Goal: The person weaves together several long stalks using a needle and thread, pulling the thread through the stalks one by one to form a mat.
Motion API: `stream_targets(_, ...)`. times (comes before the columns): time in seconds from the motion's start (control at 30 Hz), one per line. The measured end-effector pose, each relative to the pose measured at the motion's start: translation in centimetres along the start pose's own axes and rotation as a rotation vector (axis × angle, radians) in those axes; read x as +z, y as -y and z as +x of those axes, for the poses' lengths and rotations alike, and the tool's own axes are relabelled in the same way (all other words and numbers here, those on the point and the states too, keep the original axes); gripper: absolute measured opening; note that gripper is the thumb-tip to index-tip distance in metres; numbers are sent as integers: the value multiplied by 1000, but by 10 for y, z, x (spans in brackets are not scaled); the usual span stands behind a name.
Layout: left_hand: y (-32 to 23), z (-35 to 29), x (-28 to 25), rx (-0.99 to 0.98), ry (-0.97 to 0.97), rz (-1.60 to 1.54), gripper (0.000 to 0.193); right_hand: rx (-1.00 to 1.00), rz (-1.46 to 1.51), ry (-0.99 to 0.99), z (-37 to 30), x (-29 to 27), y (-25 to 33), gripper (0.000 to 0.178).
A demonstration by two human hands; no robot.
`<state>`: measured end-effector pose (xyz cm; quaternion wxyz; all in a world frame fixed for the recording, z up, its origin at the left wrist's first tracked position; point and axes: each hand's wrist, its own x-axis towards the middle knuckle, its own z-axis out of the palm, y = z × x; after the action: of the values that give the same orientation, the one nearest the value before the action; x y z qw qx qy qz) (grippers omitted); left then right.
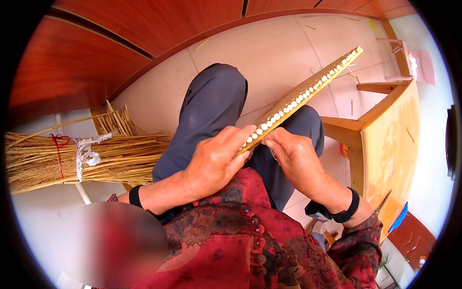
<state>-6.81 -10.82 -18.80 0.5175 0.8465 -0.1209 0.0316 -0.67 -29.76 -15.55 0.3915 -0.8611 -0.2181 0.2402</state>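
A flat panel of pale yellow stalks (315, 77) slants up and away to the right from my lap, seen nearly edge-on. White round cut ends line its edge. My left hand (216, 156) grips the near end, thumb on top along the row of cut ends and fingers underneath. Against the right side of that same end, my right hand (296, 156) is closed in a pinch. Whatever lies between its fingertips is too hidden to make out. Both hands are over my dark-trousered legs.
At left lies a bundle of long dry stalks (120, 156), tied with red string and a white strip. A wooden table (394, 149) stands at right, with a thin dark tool (384, 201) on it. Reddish wooden cabinets (159, 24) run along the far side; stalk scraps dot the tiled floor.
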Motion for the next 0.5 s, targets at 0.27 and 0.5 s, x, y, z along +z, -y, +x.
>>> stream_targets(0.27, -17, 8, 4, 83, 66, 95, 51, 151, 69, 15, -19, -13, 5, 11)
stream_targets(0.5, -31, 12, 5, 393, 103, 383, 43, 218, 276, -179, -54, 9, -15, 10)
